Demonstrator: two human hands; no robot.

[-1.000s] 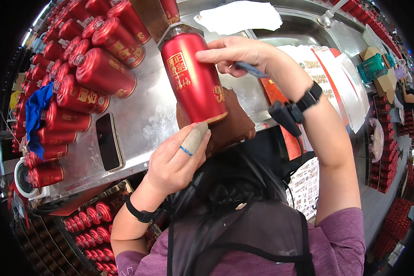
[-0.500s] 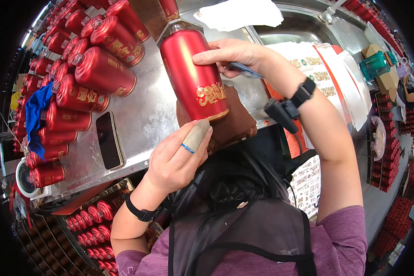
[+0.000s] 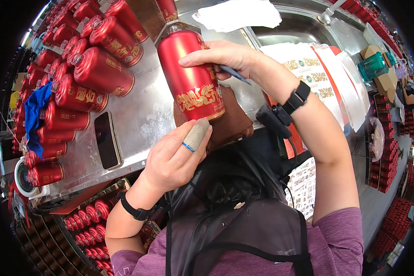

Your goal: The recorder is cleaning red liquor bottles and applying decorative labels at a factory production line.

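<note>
A red bottle (image 3: 179, 78) with a clear stopper and a gold pattern near its base lies tilted before me, neck pointing away. My right hand (image 3: 230, 56) grips its right side, thumb on top and fingers underneath. A thin blue-grey pointed tool (image 3: 235, 74), perhaps tweezers, juts from beneath that hand. My left hand (image 3: 175, 156) pinches the base rim, a grey finger cot with a blue edge (image 3: 196, 134) on one finger. Under the bottle's lower end is a brown cloth-like pad (image 3: 238, 117). The undersides of the fingers are hidden.
Many red bottles (image 3: 103, 71) crowd the metal table's left side, a blue cloth (image 3: 36, 117) over some. A phone (image 3: 107, 140) lies near the front edge. Printed gold-patterned sheets (image 3: 308, 69) are stacked at the right; white paper (image 3: 238, 16) lies beside the sink (image 3: 292, 34).
The bottle has turned about its long axis, so more of the gold pattern faces up and sits further left. My right hand has shifted slightly left; my left hand stays at the base.
</note>
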